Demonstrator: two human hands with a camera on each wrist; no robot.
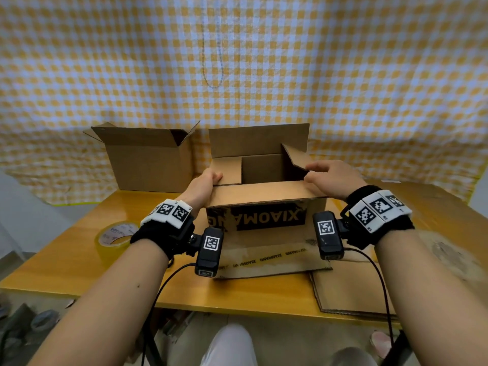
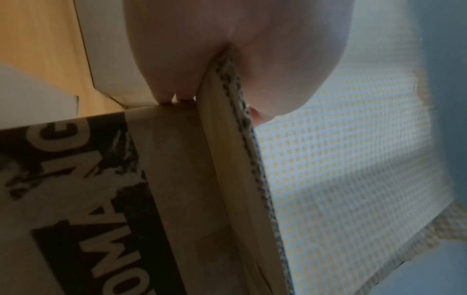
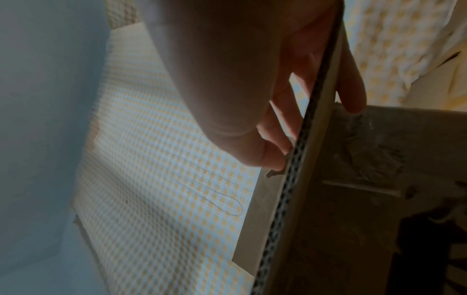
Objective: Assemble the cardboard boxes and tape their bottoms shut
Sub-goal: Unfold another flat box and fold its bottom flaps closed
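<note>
While the printed box (image 1: 266, 220) sits open-side up on the wooden table (image 1: 66, 260), both hands are working its flaps. The left hand (image 1: 203, 183) has its fingers curled over the left end flap (image 1: 228, 170), thumb side under it, so it's pinching that flap right at the corner; the left wrist view shows cardboard edge wedged between thumb and fingers. The right hand (image 1: 331, 177) grips the right end flap (image 1: 295, 155), which stands tilted up just past its fingertips, thumb on one face and fingers on the other. A second box (image 1: 148, 161) stands beyond the left fingers, well apart. A tape roll (image 1: 116, 237) lies near the left wrist, and flat cardboard (image 1: 351, 289) lies under the right forearm.
</note>
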